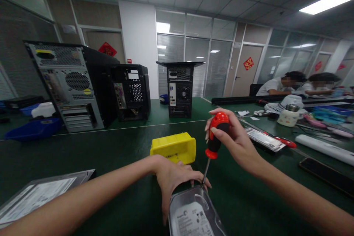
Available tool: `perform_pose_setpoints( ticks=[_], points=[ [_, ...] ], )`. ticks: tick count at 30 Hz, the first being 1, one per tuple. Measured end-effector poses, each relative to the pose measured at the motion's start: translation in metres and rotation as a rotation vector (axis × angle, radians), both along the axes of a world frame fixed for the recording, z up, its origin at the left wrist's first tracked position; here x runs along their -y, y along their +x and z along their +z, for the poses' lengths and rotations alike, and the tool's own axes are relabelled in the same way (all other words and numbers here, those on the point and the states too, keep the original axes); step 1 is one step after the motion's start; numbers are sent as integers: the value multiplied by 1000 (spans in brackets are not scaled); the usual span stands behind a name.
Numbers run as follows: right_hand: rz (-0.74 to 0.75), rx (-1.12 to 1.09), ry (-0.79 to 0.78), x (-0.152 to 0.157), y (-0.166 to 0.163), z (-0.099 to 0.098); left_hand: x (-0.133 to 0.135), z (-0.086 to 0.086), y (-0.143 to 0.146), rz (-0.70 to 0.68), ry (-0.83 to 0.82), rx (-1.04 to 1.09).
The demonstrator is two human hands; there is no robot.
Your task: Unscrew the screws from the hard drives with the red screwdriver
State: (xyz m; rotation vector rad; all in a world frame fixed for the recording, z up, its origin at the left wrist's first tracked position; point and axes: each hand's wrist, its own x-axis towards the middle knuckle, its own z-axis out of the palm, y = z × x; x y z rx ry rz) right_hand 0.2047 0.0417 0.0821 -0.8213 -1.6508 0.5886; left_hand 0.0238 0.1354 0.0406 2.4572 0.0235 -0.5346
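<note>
A silver hard drive [193,215] lies flat on the green table [116,155] at the bottom centre. My left hand [174,179] rests on its far left corner, fingers curled over the edge and holding it down. My right hand [232,140] is closed round the red and black handle of a screwdriver [215,136]. The screwdriver stands nearly upright, its thin shaft reaching down to the drive's far edge beside my left fingertips.
A yellow plastic bin [174,147] sits just behind the drive. Three computer cases [72,84] [132,92] [180,88] stand at the back. Blue bins [33,127] lie left, a metal panel [35,195] near left, tools and a phone [326,173] right. Two people sit far right.
</note>
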Motion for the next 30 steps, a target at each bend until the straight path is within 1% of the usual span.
perform_pose_setpoints(
  ticks=[4, 9, 11, 13, 16, 18, 21, 23, 25, 27, 30],
  points=[
    [8, 17, 1, -13, -5, 1, -7, 4, 2, -29, 20, -39],
    [-1, 51, 3, -24, -6, 0, -18, 5, 5, -27, 94, -57],
    [1, 70, -3, -31, -4, 1, -21, 5, 3, -27, 71, -73],
    [23, 112, -22, -38, 0, 5, -22, 6, -2, 4, 43, -103],
    [88, 232, -88, -46, 9, 21, -20, 7, -15, 105, 10, -122],
    [147, 348, -157, -47, 17, 37, -16, 6, -22, 163, -67, -91],
    [238, 518, -269, -47, 26, 61, -7, 0, -25, 248, -252, 41],
    [278, 605, -329, -47, 28, 73, 0, -8, -21, 344, -322, 159],
    [302, 668, -367, -47, 27, 81, 7, -17, -14, 425, -320, 229],
    [326, 710, -389, -50, 26, 86, 12, -24, -8, 446, -308, 263],
    [379, 751, -400, -57, 26, 89, 15, -33, -4, 453, -347, 319]
  ],
)
